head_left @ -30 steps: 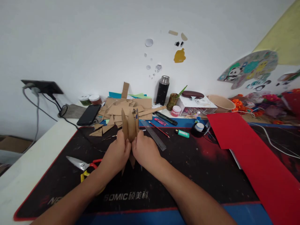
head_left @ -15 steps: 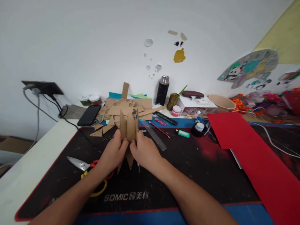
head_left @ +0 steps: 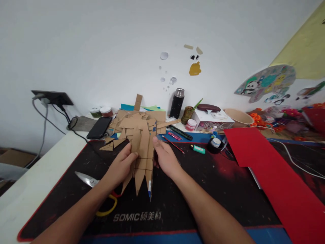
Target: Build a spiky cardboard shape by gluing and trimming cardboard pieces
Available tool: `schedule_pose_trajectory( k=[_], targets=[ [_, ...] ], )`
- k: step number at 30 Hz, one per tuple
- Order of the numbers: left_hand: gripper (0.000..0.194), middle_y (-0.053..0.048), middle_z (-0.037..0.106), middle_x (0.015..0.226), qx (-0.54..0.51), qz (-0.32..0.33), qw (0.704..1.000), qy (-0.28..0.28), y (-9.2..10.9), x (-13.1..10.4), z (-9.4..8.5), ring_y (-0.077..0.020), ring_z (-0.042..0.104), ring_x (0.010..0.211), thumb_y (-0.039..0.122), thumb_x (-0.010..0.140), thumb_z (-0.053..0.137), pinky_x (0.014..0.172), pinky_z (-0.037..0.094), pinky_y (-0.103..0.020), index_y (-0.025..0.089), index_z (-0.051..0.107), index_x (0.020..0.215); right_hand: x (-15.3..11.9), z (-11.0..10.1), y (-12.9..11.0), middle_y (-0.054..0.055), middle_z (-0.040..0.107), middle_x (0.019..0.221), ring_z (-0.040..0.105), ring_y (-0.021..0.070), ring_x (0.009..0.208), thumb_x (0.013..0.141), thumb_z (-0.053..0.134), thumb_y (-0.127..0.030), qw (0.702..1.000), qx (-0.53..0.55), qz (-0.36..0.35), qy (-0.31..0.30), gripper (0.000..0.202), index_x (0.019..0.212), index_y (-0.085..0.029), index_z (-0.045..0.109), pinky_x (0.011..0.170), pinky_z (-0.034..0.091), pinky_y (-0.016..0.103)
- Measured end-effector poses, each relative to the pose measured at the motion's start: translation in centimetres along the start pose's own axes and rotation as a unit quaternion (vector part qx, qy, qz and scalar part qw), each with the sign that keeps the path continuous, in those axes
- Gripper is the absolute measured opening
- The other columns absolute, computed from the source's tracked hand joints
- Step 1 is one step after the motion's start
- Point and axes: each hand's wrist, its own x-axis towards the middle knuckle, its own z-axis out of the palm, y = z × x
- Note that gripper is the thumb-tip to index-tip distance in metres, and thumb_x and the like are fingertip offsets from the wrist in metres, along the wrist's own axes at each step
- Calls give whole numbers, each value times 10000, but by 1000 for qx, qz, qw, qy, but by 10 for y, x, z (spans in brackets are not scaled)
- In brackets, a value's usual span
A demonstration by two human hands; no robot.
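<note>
A folded cardboard piece (head_left: pixel 144 164) with pointed ends hangs between my hands over the black mat, its lower points toward me. My left hand (head_left: pixel 124 162) grips its left panel, thumb on the near face. Along the right edge, my right hand (head_left: pixel 165 156) holds the piece, thumb up and the other fingers mostly hidden behind it. Blue and white print shows on the right panel. Scissors (head_left: pixel 87 179) with red and yellow handles lie partly under my left forearm. Behind the piece is a pile of cardboard scraps (head_left: pixel 132 122).
A red sheet (head_left: pixel 274 179) covers the mat's right side. Toward the wall stand a black thermos (head_left: pixel 177 104), a white box (head_left: pixel 215 118) and a beige bowl (head_left: pixel 238 117). A phone (head_left: pixel 99 127) lies left of the scraps; a green eraser-like item (head_left: pixel 198 149) is right of centre.
The cardboard piece has opened flatter, showing more of its front and crease lines. My right hand has shifted right, to the piece's edge. The view has tilted up slightly.
</note>
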Motion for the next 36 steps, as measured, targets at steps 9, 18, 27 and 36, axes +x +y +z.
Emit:
schedule_pose_trajectory(
  k=[9,18,27,36],
  targets=[
    [342,-68,767,1050,110,65,992,-6,-5,1,-1,-317,697,1037,407,861,542,960,559,-447,218,628,1132,-1,8,11,-59,530,527,433,107,364,848,567,-914,996,82,18,-27,743,928,-184,681,316,327,214],
    [97,-29,678,847,273,110,956,5,-5,-6,4,-289,678,812,359,915,437,749,509,-393,276,452,962,3,11,16,-103,432,517,335,72,359,773,705,-882,989,140,11,-43,701,929,-200,668,325,270,200],
    [68,-39,639,734,347,81,934,5,-3,-5,7,-320,667,697,360,924,389,652,444,-395,296,386,943,4,11,22,-81,418,500,389,117,468,801,694,-865,993,118,3,-28,666,859,-201,700,463,361,242],
    [189,-30,692,872,167,62,984,-17,0,-3,1,-301,692,896,439,876,526,849,548,-427,259,556,924,1,9,16,3,647,636,597,212,624,875,630,-839,993,115,2,-24,681,982,-189,801,663,520,344]
  ],
)
